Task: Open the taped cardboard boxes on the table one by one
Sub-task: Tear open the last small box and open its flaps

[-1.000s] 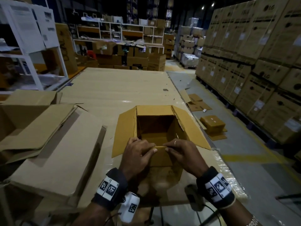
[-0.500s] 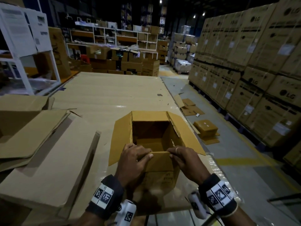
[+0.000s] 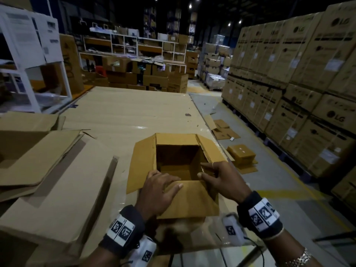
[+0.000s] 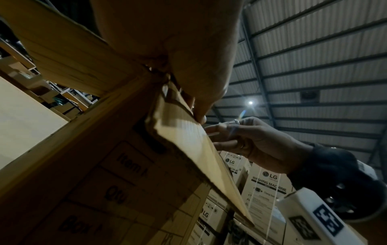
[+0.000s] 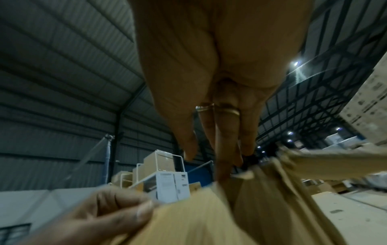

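A brown cardboard box (image 3: pixel 177 139) stands open near the table's front edge, all its flaps spread and its inside empty. My left hand (image 3: pixel 159 187) lies on the near flap (image 3: pixel 192 201), thumb stretched across it, fingertips at the rim. In the left wrist view the thumb (image 4: pixel 201 102) presses that flap (image 4: pixel 199 149) from above, over the printed box side (image 4: pixel 125 182). My right hand (image 3: pixel 221 178) reaches with straight fingers to the box's near right corner and holds nothing. The right wrist view shows its fingers (image 5: pixel 226 149) over the flap (image 5: pixel 194 218), with my left hand (image 5: pixel 108 212) beside it.
A big flat carton with loose cardboard sheets (image 3: pixel 57 189) fills the table's left side. The table (image 3: pixel 119 116) is covered in cardboard and stretches far ahead. Past its right edge, flattened boxes (image 3: pixel 240 153) lie on the floor before stacked LG cartons (image 3: pixel 308 93). White shelving (image 3: pixel 28 54) stands at left.
The near flap has folded outward toward me and lies lower. My right hand has left the flap's edge for the near right corner. My left hand has flattened on the flap.
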{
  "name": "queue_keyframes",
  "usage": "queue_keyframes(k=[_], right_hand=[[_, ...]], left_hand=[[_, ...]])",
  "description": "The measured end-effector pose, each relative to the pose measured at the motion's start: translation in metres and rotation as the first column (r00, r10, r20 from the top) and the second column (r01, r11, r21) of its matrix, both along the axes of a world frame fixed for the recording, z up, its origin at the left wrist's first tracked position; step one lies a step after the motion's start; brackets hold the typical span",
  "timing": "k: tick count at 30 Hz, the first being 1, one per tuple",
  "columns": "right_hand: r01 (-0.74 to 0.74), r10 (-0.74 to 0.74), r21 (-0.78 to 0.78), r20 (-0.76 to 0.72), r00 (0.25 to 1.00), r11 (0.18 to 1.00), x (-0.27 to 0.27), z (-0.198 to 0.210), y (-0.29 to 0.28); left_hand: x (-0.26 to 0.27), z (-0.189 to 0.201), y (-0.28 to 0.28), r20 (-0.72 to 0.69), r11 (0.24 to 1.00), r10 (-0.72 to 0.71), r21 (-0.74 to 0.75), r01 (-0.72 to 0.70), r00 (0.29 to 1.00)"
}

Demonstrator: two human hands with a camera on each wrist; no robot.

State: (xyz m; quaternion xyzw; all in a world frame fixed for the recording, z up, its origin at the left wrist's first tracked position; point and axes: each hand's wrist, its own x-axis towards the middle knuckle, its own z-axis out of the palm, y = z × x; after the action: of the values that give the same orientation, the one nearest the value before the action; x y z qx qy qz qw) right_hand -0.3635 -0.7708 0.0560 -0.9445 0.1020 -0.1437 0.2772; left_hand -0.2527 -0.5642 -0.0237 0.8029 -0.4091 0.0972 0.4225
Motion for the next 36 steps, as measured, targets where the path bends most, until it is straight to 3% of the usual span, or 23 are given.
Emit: queue_keyframes(k=[2,5,8,11,15,18,22,28,32,36], right_hand=[[-0.045,0.039,0.067,0.076,0.996,0.997,0.003,0.015,-0.004],[-0.131,0.127,0.031,0.113,0.985,0.991,0.010,0.041,-0.013],[-0.294,0.291,-0.057,-0.066,0.955,0.954,0.024,0.074,-0.030],[-0.447,0.387,-0.148,-0.312,0.868,0.882,0.049,0.109,-0.051],[-0.476,0.444,-0.033,-0.306,0.842,0.879,0.088,0.129,-0.070],[-0.525,0.462,-0.068,-0.388,0.798,0.848,0.113,0.125,-0.078],[-0.628,0.476,-0.158,-0.521,0.708,0.762,0.140,0.099,-0.073],[-0.697,0.383,-0.193,-0.720,0.579,0.691,0.175,0.038,-0.085],[-0.694,0.395,-0.154,-0.727,0.562,0.703,0.193,0.028,-0.100],[-0.680,0.464,-0.142,-0.631,0.622,0.719,0.207,0.038,-0.122]], left_hand=[[0.002,0.006,0.002,0.013,0.999,-0.038,-0.010,0.038,0.999],[0.012,0.022,0.006,0.056,0.997,-0.058,0.056,0.055,0.997],[0.026,0.046,0.011,0.185,0.993,-0.010,0.120,-0.012,0.983],[0.049,0.076,0.012,0.229,0.993,-0.007,0.120,-0.022,0.973],[0.093,0.099,0.005,0.240,0.975,-0.015,0.219,-0.039,0.971],[0.120,0.103,-0.006,0.160,0.940,-0.077,0.340,0.018,0.984],[0.141,0.092,-0.025,0.016,0.859,-0.241,0.469,0.206,0.970],[0.167,0.071,-0.038,-0.083,0.780,-0.263,0.568,0.263,0.961],[0.182,0.069,-0.038,-0.122,0.764,-0.262,0.580,0.283,0.957],[0.190,0.077,-0.038,-0.033,0.789,-0.241,0.574,0.216,0.970]])
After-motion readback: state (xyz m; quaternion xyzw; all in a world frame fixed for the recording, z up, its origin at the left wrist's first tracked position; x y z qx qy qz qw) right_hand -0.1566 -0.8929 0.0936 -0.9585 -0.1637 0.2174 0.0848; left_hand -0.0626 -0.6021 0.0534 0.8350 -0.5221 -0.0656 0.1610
